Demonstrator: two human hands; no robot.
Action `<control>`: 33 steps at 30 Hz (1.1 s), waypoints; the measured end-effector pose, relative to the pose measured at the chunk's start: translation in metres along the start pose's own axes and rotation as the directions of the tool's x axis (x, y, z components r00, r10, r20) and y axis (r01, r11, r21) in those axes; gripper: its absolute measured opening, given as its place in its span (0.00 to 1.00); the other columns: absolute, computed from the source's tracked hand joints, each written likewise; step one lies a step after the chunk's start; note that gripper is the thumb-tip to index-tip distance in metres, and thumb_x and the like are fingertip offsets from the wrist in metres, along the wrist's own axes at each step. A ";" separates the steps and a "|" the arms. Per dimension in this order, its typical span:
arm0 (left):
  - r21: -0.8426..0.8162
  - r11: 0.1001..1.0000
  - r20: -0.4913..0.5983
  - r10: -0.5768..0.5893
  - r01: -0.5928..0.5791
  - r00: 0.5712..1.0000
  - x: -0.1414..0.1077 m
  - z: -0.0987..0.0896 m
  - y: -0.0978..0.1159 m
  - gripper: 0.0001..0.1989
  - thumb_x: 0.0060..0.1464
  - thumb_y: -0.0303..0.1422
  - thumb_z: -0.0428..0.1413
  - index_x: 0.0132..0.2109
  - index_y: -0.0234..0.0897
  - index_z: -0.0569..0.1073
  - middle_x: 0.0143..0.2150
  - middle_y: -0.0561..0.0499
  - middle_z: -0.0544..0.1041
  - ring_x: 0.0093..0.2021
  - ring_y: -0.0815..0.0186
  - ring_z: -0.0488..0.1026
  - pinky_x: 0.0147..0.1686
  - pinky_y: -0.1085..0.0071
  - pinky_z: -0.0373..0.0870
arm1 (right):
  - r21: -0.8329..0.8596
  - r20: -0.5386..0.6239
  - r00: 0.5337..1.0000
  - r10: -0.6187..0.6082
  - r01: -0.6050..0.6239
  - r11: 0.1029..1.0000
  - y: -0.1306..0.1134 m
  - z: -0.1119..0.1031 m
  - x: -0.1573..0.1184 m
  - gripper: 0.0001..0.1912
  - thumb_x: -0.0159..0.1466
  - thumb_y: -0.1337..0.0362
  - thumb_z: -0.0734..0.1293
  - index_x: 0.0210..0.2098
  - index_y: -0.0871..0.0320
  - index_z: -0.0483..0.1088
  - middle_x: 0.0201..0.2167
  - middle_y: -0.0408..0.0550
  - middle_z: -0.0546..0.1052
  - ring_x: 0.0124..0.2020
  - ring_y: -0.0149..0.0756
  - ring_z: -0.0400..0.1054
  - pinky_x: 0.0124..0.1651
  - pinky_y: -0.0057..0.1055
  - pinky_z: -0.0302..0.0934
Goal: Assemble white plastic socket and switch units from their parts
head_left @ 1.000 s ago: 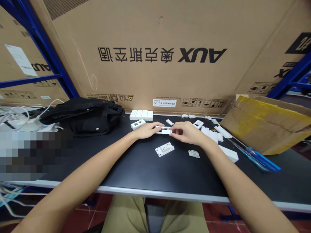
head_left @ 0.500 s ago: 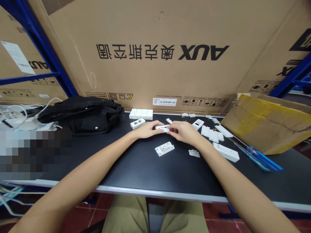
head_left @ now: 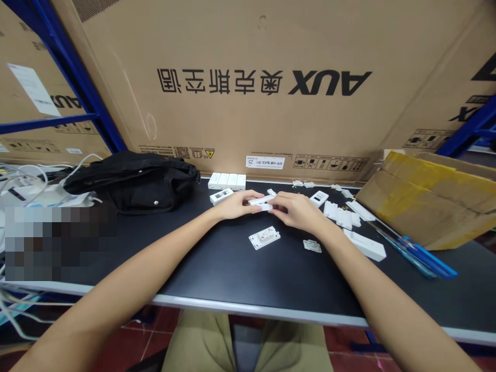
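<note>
Between my two hands is a white plastic housing [head_left: 262, 202], held over the black tabletop [head_left: 217, 268]. My left hand [head_left: 239, 204] grips its left end between thumb and fingers. At the right end, the fingers and thumb of my right hand [head_left: 290, 207] pinch it. Nearer to me lies a white plate with raised parts [head_left: 265, 237], and right of it a small translucent piece [head_left: 312, 246]. A white frame with openings [head_left: 221, 197] rests left of my left hand; a similar one [head_left: 319, 198] is partly behind my right hand.
Four white blocks [head_left: 227, 181] stand at the back. A black bag [head_left: 135, 182] and white cables lie left. On the right are white plates [head_left: 342, 215], a long white housing [head_left: 365, 245], blue-handled tools [head_left: 428, 258] and a taped cardboard box [head_left: 430, 201].
The view has shifted slightly. The held housing now shows a wider gap between its upper and lower white parts; both hands keep their hold on it.
</note>
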State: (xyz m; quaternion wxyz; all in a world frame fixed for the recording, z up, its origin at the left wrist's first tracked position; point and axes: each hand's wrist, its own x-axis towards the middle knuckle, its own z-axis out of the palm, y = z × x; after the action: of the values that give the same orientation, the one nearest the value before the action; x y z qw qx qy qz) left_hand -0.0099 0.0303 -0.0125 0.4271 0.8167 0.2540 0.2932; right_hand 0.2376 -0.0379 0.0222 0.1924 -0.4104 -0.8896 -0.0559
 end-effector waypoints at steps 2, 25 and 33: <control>-0.049 0.999 -0.004 -0.003 0.003 1.000 0.000 0.000 0.002 0.26 0.60 0.44 0.64 0.60 0.36 0.76 0.57 0.42 0.81 0.52 0.57 0.79 0.53 0.62 0.71 | 0.007 -0.021 1.000 -0.006 0.006 1.000 0.001 0.000 0.000 0.09 0.72 0.63 0.66 0.45 0.57 0.78 0.37 0.51 0.79 0.35 0.40 0.73 0.37 0.34 0.60; -0.276 0.958 -0.047 -0.096 0.079 0.994 0.002 0.015 0.016 0.23 0.56 0.45 0.68 0.52 0.35 0.79 0.46 0.46 0.81 0.42 0.64 0.77 0.44 0.66 0.73 | 0.194 -0.115 0.991 0.065 -0.042 0.980 -0.004 -0.001 -0.001 0.07 0.68 0.61 0.68 0.39 0.57 0.77 0.32 0.47 0.77 0.31 0.35 0.69 0.35 0.32 0.60; -0.365 0.929 -0.092 -0.101 0.061 0.991 0.001 0.014 0.012 0.21 0.53 0.40 0.70 0.49 0.34 0.78 0.44 0.47 0.81 0.42 0.65 0.78 0.47 0.63 0.75 | 0.344 -0.130 0.982 0.137 -0.085 0.935 -0.008 0.001 0.002 0.14 0.69 0.55 0.69 0.51 0.55 0.73 0.48 0.55 0.77 0.48 0.46 0.73 0.51 0.42 0.68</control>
State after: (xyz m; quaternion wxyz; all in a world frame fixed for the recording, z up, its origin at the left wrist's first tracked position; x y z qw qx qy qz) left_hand 0.0026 0.0170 -0.0090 0.5673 0.6958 0.2522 0.3611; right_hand 0.2301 -0.0410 0.0221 0.3298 -0.4158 -0.8441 0.0770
